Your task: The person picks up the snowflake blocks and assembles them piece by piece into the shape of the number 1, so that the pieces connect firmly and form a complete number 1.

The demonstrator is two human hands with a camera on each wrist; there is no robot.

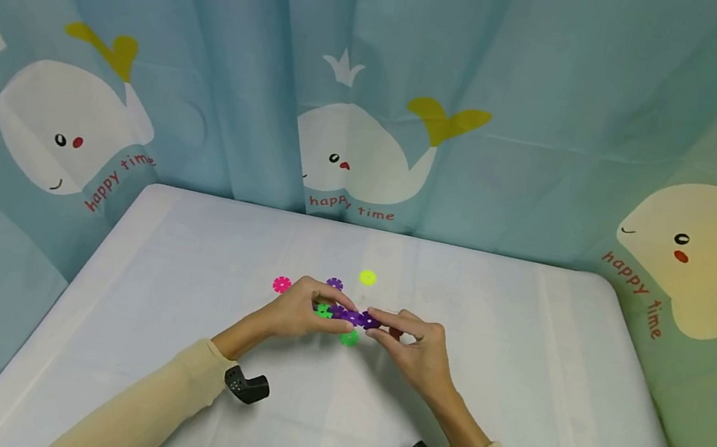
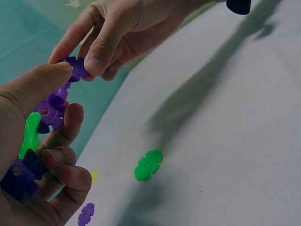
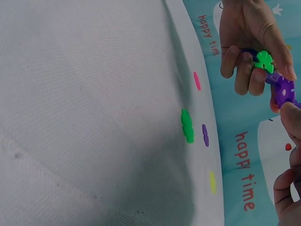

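Above the table, a chain of interlocking snowflake discs, mostly purple with one green disc among them, stretches between both hands. My left hand holds the chain, thumb and fingers curled around it. At the chain's right end, my right hand pinches a dark purple disc between thumb and fingertips. In the head view that disc meets its neighbour. How deeply their slots interlock cannot be made out. Part of the chain is hidden behind the left fingers.
Loose discs lie flat on the white table: a green one beneath the hands, a purple one, a yellow one and a pink one farther back. A blue whale-print curtain hangs behind the table.
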